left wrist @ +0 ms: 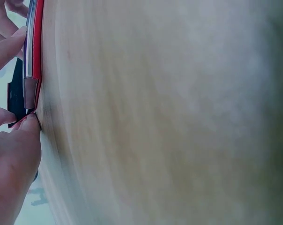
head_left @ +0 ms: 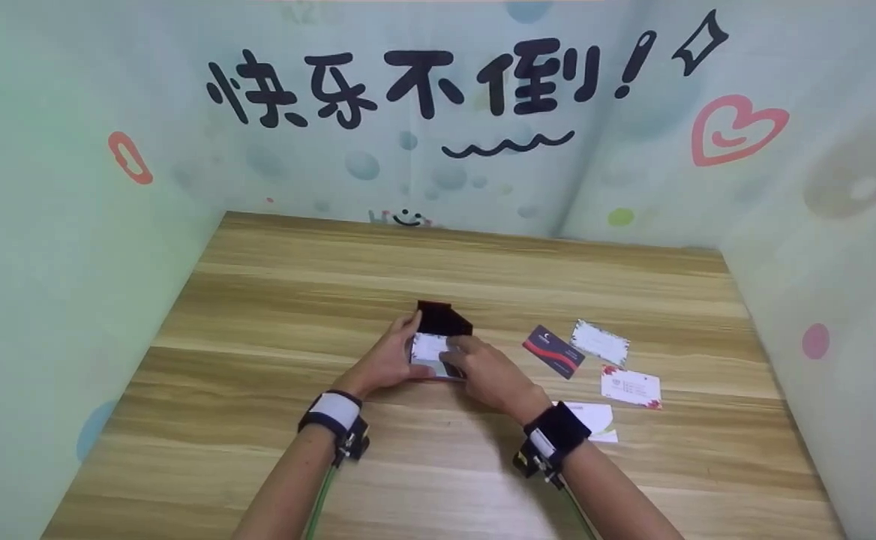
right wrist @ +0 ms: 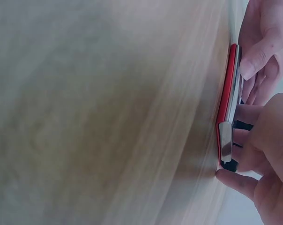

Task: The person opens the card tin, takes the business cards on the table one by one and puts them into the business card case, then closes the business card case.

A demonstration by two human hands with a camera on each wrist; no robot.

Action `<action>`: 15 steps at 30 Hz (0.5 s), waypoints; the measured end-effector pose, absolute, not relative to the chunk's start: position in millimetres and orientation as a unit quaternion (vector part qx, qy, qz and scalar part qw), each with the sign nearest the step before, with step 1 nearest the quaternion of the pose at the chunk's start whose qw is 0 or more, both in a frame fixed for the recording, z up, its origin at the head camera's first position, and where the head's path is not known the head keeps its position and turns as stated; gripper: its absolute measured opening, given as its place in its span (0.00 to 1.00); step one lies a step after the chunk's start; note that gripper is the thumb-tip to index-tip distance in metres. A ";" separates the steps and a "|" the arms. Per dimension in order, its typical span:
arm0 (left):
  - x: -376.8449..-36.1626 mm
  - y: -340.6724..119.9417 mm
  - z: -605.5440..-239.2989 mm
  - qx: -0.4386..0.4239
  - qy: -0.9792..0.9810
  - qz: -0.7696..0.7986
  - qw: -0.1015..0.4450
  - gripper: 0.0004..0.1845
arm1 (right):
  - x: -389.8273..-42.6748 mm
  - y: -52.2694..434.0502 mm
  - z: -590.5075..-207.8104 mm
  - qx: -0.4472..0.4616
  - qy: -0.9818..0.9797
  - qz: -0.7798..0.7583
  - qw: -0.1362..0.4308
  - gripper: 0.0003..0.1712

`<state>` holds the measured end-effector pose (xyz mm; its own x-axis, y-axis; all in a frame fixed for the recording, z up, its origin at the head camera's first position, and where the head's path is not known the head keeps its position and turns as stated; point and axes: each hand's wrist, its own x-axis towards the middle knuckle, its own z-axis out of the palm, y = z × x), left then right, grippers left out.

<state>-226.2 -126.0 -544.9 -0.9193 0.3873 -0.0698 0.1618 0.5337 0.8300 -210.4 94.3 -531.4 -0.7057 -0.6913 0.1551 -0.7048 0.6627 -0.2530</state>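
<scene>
Starting nearest: strapped wrists, a pale left band (head_left: 334, 407) and a dark right band (head_left: 567, 429), a partly hidden pale card (head_left: 595, 417) lying just past the right one. Left hand (head_left: 382, 364) clamped on the left end of an open card case (left wrist: 37, 51), thumb at the near edge, fingers toward the fold. Right hand (head_left: 494, 375) at the other end, fingers bent and tips over a white card (head_left: 430, 346); cannot tell whether they pinch it or only press.

Key relation, as I judge it: white card lies on the case body, between the hands, long axis running side to side. It sits left of the right fingertips, which touch it; right hand nearer, left hand steadying the case.

Beyond the body, black flap (head_left: 439, 318) lies folded open, away from the person. Off right, apart from the case: red-cornered card (head_left: 631, 387), dark card (head_left: 554, 351), leaf-bordered card (head_left: 599, 343). Farthest: wood-grain table (head_left: 273, 285), then lettered backdrop (head_left: 183, 67).
</scene>
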 end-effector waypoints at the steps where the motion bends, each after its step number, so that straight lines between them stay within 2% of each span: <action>1: -226.3 -126.2 -545.2 0.159 0.868 0.454 0.123 0.61 | -209.6 94.0 -531.8 0.385 -0.910 0.150 0.024 0.28; 7: -226.8 -125.8 -546.0 0.162 0.874 0.442 0.121 0.60 | -206.9 94.1 -536.1 0.397 -0.904 0.150 0.047 0.30; 15: -226.7 -125.2 -546.9 0.162 0.871 0.448 0.120 0.60 | -202.7 94.3 -535.8 0.387 -0.908 0.155 0.042 0.30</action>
